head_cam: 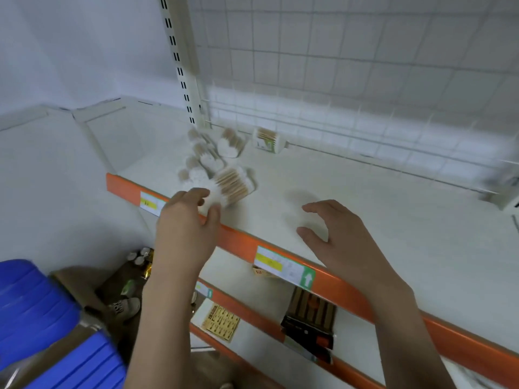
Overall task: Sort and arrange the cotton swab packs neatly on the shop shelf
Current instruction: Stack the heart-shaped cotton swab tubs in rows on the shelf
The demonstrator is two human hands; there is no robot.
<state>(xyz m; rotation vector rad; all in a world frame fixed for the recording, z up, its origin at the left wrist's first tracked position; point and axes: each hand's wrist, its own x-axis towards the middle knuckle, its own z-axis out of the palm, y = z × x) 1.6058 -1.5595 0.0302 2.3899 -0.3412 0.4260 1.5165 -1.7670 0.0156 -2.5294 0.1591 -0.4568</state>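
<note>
Head view: the left hand [186,217] pinches the nearest pack [227,188] by its cotton end, probably light and crushable, while the right hand [334,237] hovers released alongside.

I see a white shop shelf [365,197] edged with an orange price rail [351,287] carrying 2 labels. Behind it stands a white wire grid back panel [351,51] and a slotted upright post [179,60]. A pale wall [70,46] fills the left. Below, a lower shelf [261,301] and blue plastic crates [33,304].
</note>
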